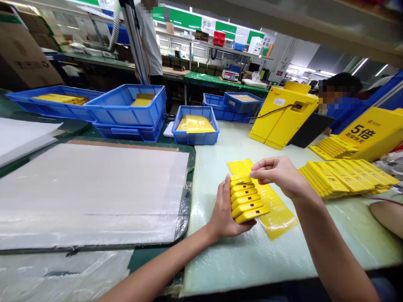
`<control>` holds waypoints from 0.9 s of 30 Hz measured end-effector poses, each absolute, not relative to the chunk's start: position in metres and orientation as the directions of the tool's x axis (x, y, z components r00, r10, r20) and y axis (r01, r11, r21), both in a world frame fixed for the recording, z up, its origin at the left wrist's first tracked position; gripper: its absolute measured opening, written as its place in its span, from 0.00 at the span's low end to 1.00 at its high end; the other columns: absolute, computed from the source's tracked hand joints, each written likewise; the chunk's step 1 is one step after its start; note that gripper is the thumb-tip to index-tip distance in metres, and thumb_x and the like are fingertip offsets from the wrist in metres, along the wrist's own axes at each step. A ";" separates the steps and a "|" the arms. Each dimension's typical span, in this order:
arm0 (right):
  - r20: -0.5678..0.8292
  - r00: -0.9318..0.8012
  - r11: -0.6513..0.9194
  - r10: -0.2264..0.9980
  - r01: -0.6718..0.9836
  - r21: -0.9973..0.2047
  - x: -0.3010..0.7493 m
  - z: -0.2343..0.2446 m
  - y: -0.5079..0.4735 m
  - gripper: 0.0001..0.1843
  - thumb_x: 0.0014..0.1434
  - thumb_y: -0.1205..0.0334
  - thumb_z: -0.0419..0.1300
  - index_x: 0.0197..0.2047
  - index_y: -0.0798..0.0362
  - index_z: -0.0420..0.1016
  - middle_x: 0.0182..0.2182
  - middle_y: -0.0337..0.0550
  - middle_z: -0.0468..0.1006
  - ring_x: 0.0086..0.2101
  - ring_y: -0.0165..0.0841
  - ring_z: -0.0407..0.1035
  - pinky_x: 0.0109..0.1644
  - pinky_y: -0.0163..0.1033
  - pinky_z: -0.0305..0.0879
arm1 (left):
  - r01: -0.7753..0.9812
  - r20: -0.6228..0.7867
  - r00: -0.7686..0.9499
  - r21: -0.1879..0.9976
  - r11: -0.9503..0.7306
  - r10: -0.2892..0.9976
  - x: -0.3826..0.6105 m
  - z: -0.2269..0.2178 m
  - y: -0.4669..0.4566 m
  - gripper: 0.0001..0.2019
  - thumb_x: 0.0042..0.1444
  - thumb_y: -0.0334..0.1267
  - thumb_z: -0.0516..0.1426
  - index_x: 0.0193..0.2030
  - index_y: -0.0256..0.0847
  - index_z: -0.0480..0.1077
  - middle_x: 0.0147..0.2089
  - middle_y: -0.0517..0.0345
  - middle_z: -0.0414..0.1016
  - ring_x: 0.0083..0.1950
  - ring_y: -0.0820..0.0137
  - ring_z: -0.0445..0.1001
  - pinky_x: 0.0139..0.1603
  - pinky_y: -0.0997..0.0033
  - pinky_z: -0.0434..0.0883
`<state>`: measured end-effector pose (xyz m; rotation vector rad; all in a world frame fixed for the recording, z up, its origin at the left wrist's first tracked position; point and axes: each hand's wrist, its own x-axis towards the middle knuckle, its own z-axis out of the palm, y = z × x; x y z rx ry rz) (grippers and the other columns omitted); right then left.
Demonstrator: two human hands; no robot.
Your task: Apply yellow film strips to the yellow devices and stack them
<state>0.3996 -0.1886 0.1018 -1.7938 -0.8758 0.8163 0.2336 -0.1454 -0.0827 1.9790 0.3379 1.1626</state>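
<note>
My left hand [225, 209] is wrapped round a stack of several flat yellow cases [247, 199], each with a small dark slot in the end that faces me. Beside the stack's top end, my right hand [278, 174] is closed in a pinch. Whatever lies between its thumb and forefinger is too small to make out. Under and behind the stack, a yellow sticker sheet [277, 212] with a glossy surface lies on the pale table mat [220, 268].
Rows of yellow cases [343, 178] lie at the right, near a yellow box with black print [371, 130]. A yellow machine with a cable [281, 117] stands behind. Blue bins [195, 138] line the back. White sheets [94, 193] cover the left. A co-worker [346, 100] sits across.
</note>
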 end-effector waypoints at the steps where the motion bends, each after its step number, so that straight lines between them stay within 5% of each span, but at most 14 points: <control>1: -0.162 0.525 -0.306 0.835 0.201 -0.931 0.397 0.102 -0.188 0.16 0.32 0.62 0.78 0.26 0.57 0.81 0.24 0.42 0.80 0.26 0.29 0.72 0.30 0.34 0.70 | -0.164 0.608 0.544 0.752 -0.638 0.578 0.234 -0.083 -0.145 0.74 0.45 0.53 0.75 0.83 0.50 0.24 0.76 0.38 0.51 0.76 0.39 0.57 0.75 0.29 0.63; 12: -0.176 0.531 -0.346 0.829 0.239 -0.908 0.385 0.101 -0.182 0.09 0.37 0.67 0.73 0.25 0.57 0.80 0.21 0.42 0.79 0.23 0.29 0.71 0.28 0.33 0.69 | -0.167 0.590 0.554 0.770 -0.616 0.587 0.233 -0.081 -0.145 0.75 0.44 0.51 0.76 0.83 0.52 0.25 0.76 0.38 0.50 0.77 0.38 0.56 0.75 0.28 0.63; 17: -0.161 0.502 -0.433 0.850 0.492 -0.755 0.400 0.098 -0.175 0.06 0.42 0.70 0.74 0.25 0.57 0.81 0.20 0.43 0.79 0.21 0.30 0.70 0.24 0.33 0.63 | -0.166 0.587 0.549 0.774 -0.611 0.595 0.233 -0.080 -0.144 0.73 0.46 0.52 0.76 0.84 0.52 0.27 0.73 0.39 0.54 0.74 0.40 0.61 0.74 0.29 0.65; 20: -0.056 0.506 -0.428 0.861 0.661 -0.617 0.414 0.099 -0.171 0.10 0.45 0.62 0.78 0.26 0.56 0.82 0.17 0.41 0.75 0.19 0.30 0.68 0.21 0.33 0.59 | -0.161 0.591 0.565 0.763 -0.626 0.576 0.232 -0.080 -0.144 0.73 0.45 0.53 0.75 0.83 0.51 0.27 0.75 0.38 0.52 0.75 0.39 0.58 0.75 0.29 0.62; 23: -0.087 0.409 -0.347 0.909 0.622 -0.702 0.424 0.094 -0.169 0.15 0.59 0.52 0.71 0.34 0.57 0.84 0.21 0.41 0.79 0.20 0.29 0.70 0.23 0.32 0.63 | -0.161 0.576 0.571 0.777 -0.608 0.585 0.232 -0.080 -0.144 0.71 0.47 0.53 0.75 0.83 0.50 0.28 0.75 0.38 0.52 0.76 0.41 0.59 0.75 0.29 0.62; 27: -0.174 0.174 -0.235 0.969 0.432 -0.871 0.426 0.072 -0.169 0.25 0.59 0.44 0.71 0.24 0.56 0.74 0.18 0.37 0.73 0.19 0.25 0.66 0.25 0.30 0.64 | -0.154 0.576 0.559 0.779 -0.608 0.597 0.231 -0.079 -0.143 0.70 0.48 0.55 0.74 0.83 0.50 0.29 0.75 0.38 0.51 0.76 0.40 0.59 0.76 0.30 0.62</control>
